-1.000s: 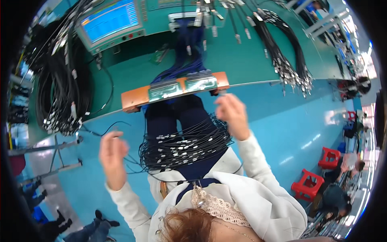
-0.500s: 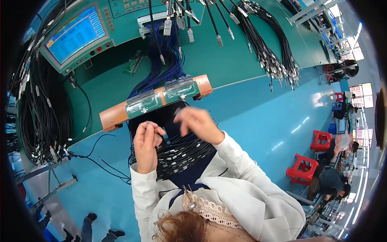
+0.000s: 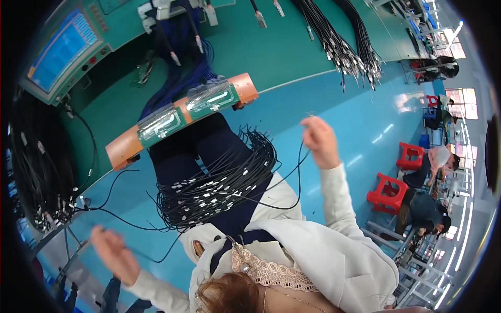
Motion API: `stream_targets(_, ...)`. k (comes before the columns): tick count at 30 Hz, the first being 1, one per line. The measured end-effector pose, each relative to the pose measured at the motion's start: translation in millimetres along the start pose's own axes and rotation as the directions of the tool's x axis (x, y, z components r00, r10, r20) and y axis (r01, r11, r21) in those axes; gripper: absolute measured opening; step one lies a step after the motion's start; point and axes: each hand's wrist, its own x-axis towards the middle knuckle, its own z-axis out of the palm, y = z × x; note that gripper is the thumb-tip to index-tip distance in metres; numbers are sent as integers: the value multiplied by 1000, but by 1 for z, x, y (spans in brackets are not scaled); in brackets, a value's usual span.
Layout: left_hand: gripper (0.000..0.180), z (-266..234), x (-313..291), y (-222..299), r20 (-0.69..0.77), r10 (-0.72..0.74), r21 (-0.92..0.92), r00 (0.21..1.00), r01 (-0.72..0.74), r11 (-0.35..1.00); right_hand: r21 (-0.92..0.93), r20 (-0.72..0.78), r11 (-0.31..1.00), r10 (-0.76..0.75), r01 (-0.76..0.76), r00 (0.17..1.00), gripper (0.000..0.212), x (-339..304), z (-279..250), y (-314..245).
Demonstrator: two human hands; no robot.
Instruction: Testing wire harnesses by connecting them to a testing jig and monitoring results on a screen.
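Observation:
Raised out to the right, my right hand (image 3: 319,142) pinches the end of a thin black cable (image 3: 299,180), which loops down and back over my lap. My left hand (image 3: 116,254) is off to the lower left and smeared by motion; another length of black cable (image 3: 163,259) rises to it, and its fingertips are unclear. Across my lap lies a thick bundle of black cables (image 3: 219,188) with small silvery connectors. Beyond it, at the bench edge, two green circuit boards (image 3: 162,125) with clear covers sit on an orange-brown bar (image 3: 122,150). Neither hand touches the boards.
A tester with a lit screen (image 3: 62,49) stands on the green bench (image 3: 282,70) at the left. Dark blue wires (image 3: 180,73) run from its front to the boards. Cable bunches hang at far left (image 3: 39,161) and lie at back right (image 3: 349,47). Red stools (image 3: 387,193) stand rightward.
My hands have moved wide apart, from close together near the boards to far left and right. A black cable now loops up to my right hand. The view has shifted.

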Motion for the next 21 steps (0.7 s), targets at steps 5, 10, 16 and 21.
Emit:
stream_targets(5,23,127,-38,-51,535,-239,-103,810,343,934,15,322,986,153,-167,934,24,12,133,13)
stream_targets(10,26,170,-44,-55,574,-240,-172,783,401,900,17,330,988,142,-156,933,25,18,165,15)
stream_targets(16,26,173,-39,-60,593,-263,-159,761,431,888,58,303,983,148,-173,941,24,20,165,17)
stream_targets(21,25,177,-41,-60,613,-279,-139,739,449,882,40,307,987,139,-158,941,24,20,163,13)
